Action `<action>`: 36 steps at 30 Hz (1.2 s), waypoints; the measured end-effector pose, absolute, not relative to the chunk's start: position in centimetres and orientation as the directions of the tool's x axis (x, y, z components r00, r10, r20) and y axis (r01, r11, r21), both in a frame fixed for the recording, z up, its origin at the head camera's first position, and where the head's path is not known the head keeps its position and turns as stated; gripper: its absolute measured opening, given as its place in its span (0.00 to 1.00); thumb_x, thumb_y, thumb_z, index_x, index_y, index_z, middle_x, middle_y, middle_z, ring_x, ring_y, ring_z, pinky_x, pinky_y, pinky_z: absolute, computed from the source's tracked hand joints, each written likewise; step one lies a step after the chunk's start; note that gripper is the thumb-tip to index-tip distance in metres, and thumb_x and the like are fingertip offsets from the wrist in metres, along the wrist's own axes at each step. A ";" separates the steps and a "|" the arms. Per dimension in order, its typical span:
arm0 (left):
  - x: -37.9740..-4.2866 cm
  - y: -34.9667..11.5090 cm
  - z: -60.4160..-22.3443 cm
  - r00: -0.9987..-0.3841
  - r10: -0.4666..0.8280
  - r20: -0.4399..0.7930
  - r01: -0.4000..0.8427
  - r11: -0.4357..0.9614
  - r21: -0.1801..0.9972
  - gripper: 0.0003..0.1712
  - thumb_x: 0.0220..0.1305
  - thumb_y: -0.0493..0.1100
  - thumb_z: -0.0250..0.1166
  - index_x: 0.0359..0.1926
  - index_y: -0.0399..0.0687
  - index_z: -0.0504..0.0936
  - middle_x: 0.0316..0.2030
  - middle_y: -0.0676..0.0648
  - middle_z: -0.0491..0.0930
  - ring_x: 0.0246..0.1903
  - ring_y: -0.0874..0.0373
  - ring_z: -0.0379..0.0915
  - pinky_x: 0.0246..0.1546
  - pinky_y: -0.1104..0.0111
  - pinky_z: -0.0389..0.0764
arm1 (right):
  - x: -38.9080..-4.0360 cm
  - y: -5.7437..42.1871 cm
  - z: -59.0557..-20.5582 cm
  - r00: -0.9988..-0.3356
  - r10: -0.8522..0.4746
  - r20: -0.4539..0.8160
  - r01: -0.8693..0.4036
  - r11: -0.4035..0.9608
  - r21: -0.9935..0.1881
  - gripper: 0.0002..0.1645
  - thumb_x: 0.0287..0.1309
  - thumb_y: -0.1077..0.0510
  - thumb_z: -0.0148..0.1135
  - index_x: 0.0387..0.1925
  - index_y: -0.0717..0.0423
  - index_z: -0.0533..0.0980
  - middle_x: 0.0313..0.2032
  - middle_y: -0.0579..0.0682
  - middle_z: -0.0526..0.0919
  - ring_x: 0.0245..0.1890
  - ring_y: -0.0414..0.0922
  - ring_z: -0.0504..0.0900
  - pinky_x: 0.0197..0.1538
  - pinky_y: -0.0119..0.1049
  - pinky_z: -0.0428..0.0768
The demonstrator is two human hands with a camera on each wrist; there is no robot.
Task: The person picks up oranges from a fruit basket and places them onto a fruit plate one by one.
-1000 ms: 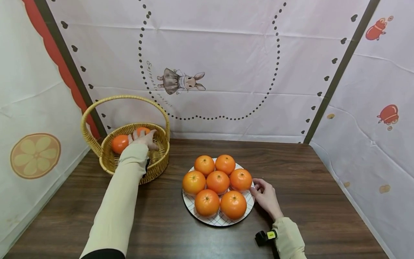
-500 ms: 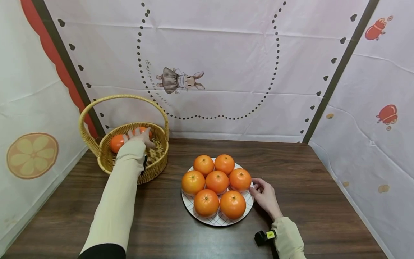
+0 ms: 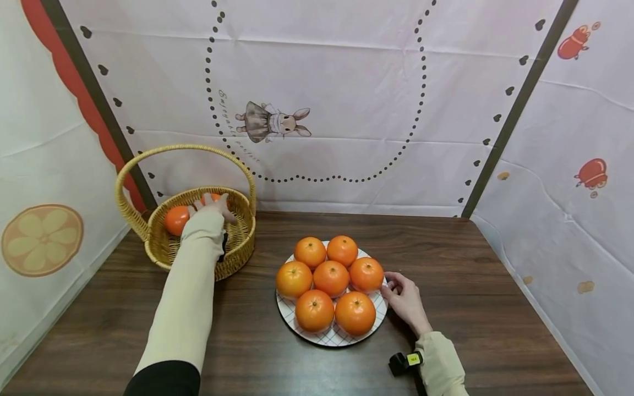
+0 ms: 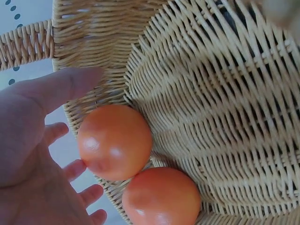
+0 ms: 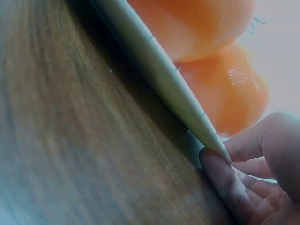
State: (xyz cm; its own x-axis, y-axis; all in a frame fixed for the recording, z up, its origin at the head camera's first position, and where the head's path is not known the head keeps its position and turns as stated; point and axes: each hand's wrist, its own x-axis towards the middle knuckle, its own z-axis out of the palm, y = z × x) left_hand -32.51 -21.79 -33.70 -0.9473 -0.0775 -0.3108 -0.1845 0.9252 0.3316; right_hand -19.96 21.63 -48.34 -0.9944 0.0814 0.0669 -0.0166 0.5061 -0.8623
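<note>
My left hand (image 3: 214, 207) reaches into a yellow wicker basket (image 3: 240, 263), its fingers spread beside the farther of two oranges. In the left wrist view the thumb and fingers (image 4: 70, 86) are loosely extended around one orange (image 4: 115, 142), with a gap between thumb and fruit. A second orange (image 4: 161, 197) lies against it by the basket wall. My right hand (image 3: 407, 301) pinches the edge of a round white checked plate (image 3: 333, 337), thumb below and fingers above the rim (image 5: 206, 129). Several oranges (image 3: 331, 278) sit on that plate.
Everything stands on a dark wood table (image 3: 495, 319). The basket's tall arched handle (image 3: 185, 147) rises over my left hand. A printed cloth (image 3: 337, 82) hangs behind, with further cloth walls at both sides.
The head view has swung slightly, so the scene sits a little further left. My left hand has shifted slightly over the farther orange; my right hand stays at the plate's edge.
</note>
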 end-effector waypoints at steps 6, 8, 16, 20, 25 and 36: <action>-32.2 -21.7 -33.4 -0.947 -0.120 -0.297 -0.227 0.907 0.356 0.48 0.68 0.47 0.55 0.80 0.42 0.39 0.74 0.23 0.20 0.75 0.23 0.26 0.76 0.39 0.35 | -19.9 21.6 -48.3 -0.994 0.077 0.074 -0.025 0.505 -0.863 0.19 0.59 0.66 0.64 0.53 0.66 0.79 0.30 0.53 0.77 0.23 0.38 0.70 0.27 0.26 0.69; -32.1 -21.8 -33.3 -0.948 -0.122 -0.295 -0.227 0.907 0.355 0.47 0.68 0.46 0.54 0.79 0.41 0.40 0.75 0.24 0.21 0.75 0.23 0.27 0.76 0.39 0.37 | -19.9 21.6 -48.3 -0.994 0.075 0.074 -0.026 0.503 -0.864 0.19 0.59 0.66 0.64 0.53 0.66 0.79 0.30 0.52 0.77 0.23 0.38 0.70 0.27 0.26 0.69; -34.2 -22.7 -35.0 -0.945 -0.156 -0.289 -0.245 0.920 0.305 0.49 0.66 0.41 0.57 0.79 0.38 0.38 0.74 0.21 0.29 0.70 0.17 0.38 0.71 0.34 0.51 | -20.0 21.6 -48.4 -0.994 0.072 0.081 -0.034 0.506 -0.862 0.19 0.59 0.66 0.64 0.53 0.66 0.79 0.31 0.54 0.78 0.23 0.37 0.70 0.27 0.26 0.69; -34.8 -23.2 -35.3 -0.922 -0.097 -0.376 -0.228 0.919 0.321 0.52 0.64 0.42 0.61 0.78 0.35 0.39 0.73 0.18 0.28 0.70 0.20 0.43 0.64 0.42 0.67 | -20.0 21.7 -48.4 -0.995 0.073 0.069 -0.023 0.510 -0.860 0.20 0.59 0.66 0.64 0.53 0.66 0.79 0.30 0.53 0.78 0.23 0.37 0.70 0.27 0.26 0.69; -34.6 -23.4 -35.2 -0.899 0.018 -0.438 -0.139 0.936 0.324 0.55 0.60 0.48 0.63 0.76 0.28 0.41 0.71 0.20 0.50 0.71 0.27 0.52 0.67 0.46 0.69 | -20.1 21.7 -48.3 -0.996 0.076 0.056 -0.009 0.514 -0.858 0.20 0.59 0.66 0.63 0.54 0.66 0.78 0.30 0.53 0.77 0.23 0.38 0.70 0.27 0.27 0.69; -33.8 -22.7 -35.0 -0.929 -0.063 -0.365 -0.224 0.881 0.416 0.58 0.52 0.55 0.70 0.73 0.29 0.51 0.60 0.18 0.59 0.57 0.29 0.64 0.55 0.49 0.77 | -19.9 21.7 -48.7 -0.986 0.054 0.155 -0.108 0.502 -0.858 0.20 0.56 0.64 0.62 0.51 0.69 0.78 0.26 0.50 0.76 0.21 0.38 0.69 0.23 0.27 0.69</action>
